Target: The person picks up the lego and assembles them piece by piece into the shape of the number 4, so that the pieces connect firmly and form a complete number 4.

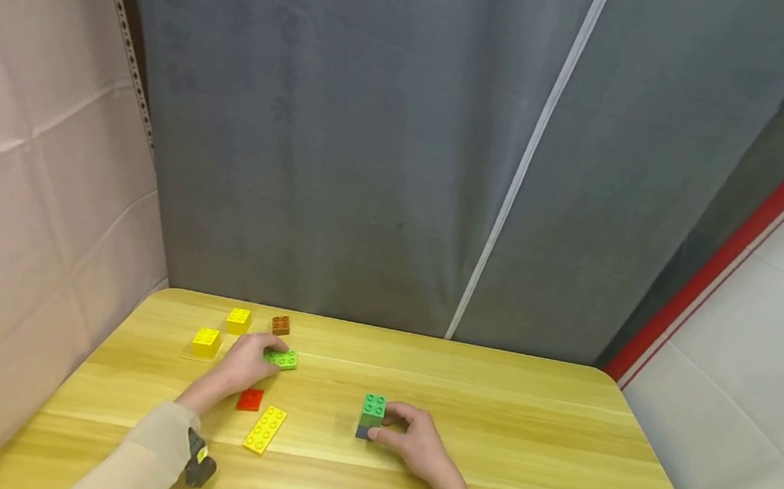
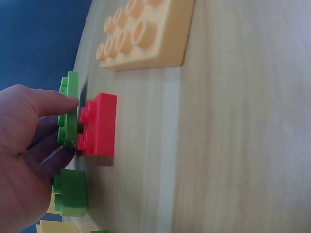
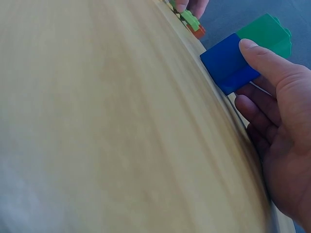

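Observation:
My left hand (image 1: 249, 361) pinches a light green brick (image 1: 287, 360) between thumb and fingers, at the left of the table. In the left wrist view, that light green brick (image 2: 71, 114) stands out beside a red brick (image 2: 102, 125), and a darker green brick (image 2: 74, 193) lies close below the fingers. To the right, my right hand (image 1: 415, 443) holds a two-brick stack, a green brick (image 1: 373, 409) on top of a blue brick (image 1: 363, 432). The right wrist view has the thumb against the blue brick (image 3: 228, 63), with the fingers partly hidden behind it.
Beyond the left hand are two yellow bricks (image 1: 206, 342) and a brown brick (image 1: 281, 325). Nearer the front lie a flat red brick (image 1: 249, 399) and a long yellow brick (image 1: 265, 430). A grey curtain (image 1: 372, 156) hangs behind the wooden table (image 1: 543, 440).

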`<state>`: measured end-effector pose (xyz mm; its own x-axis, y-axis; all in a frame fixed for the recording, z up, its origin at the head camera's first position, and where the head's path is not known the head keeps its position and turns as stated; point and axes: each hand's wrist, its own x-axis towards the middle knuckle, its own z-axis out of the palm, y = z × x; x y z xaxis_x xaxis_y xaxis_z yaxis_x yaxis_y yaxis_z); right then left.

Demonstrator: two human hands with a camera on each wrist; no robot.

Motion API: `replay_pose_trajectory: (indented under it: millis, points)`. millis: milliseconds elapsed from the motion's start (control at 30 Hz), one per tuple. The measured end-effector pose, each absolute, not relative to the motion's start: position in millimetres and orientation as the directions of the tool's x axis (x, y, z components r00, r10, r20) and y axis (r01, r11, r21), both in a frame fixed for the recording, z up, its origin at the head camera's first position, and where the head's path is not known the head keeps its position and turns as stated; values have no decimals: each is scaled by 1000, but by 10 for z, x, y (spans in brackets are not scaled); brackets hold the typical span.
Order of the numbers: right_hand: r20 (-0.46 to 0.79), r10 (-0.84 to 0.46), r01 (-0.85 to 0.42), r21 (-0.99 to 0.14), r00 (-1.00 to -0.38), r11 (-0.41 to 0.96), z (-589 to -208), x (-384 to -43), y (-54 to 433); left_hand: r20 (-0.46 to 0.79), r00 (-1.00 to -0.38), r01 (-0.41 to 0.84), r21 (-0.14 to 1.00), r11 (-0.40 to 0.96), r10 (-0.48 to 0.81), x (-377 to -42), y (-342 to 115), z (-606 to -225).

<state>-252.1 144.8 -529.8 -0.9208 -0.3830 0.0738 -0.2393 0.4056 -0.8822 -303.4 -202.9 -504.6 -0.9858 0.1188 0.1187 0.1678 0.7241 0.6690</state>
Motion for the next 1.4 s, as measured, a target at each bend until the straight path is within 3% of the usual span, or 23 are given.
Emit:
replay_pose_trajectory:
  millis: [367, 1133, 1400]
  points:
    - [72, -374, -234, -883, -924, 407, -5295, -2522, 1460, 137, -977, 208, 797, 567, 166, -2867, -1870, -4833]
    - [89, -365, -250, -871, -927, 422, -5303, -2542, 1457, 217, -889, 385, 831, 401, 404, -2568, -1160, -4579]
    - [110, -383, -271, -877, -917, 396, -5301, -2531, 1474, 196, -866, 382, 853, 355, 460, -2485, -1007, -4565]
